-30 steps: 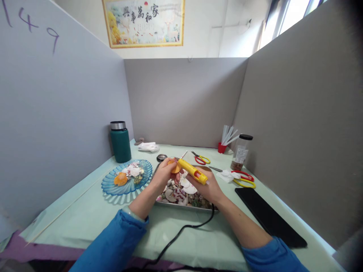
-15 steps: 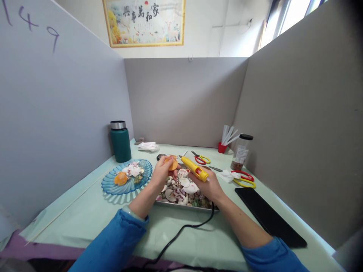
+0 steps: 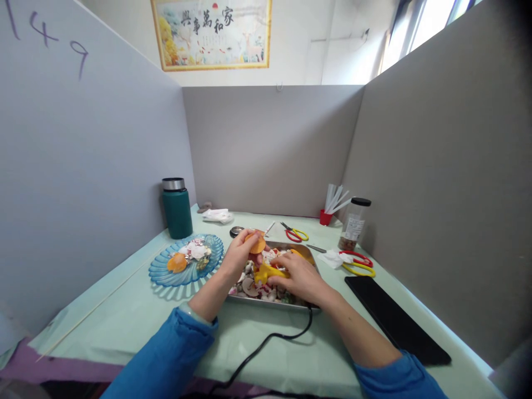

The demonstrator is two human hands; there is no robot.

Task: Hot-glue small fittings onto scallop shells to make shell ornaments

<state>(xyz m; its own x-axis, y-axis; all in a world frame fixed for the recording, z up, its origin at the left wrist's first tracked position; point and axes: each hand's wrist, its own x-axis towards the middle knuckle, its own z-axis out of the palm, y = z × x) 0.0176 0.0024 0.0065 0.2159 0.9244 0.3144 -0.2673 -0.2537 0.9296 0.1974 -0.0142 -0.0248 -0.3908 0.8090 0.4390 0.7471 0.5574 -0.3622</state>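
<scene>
Orange shell (image 3: 256,243) pinched in left hand (image 3: 240,256), fingertips closed on its rim, held just above the back of the metal tray (image 3: 274,302). Right hand (image 3: 300,277) lies low over the tray, fingers curled around the yellow glue gun (image 3: 268,272), which points left across the loose shells (image 3: 251,286); black cord (image 3: 266,341) runs off toward the near table edge. Shell looks thin, rigid, light, likely brittle at the edge and a bit slick on the inside, so grip by the rim near the hinge, gently, not across the middle. Gun is hard plastic, light, easy by the body; its tip is probably hot, and the cord may tug. Blue plate (image 3: 162,272) with a few shells sits left of the tray. Flask (image 3: 176,206), scissors (image 3: 296,233), phone (image 3: 394,318) around.
</scene>
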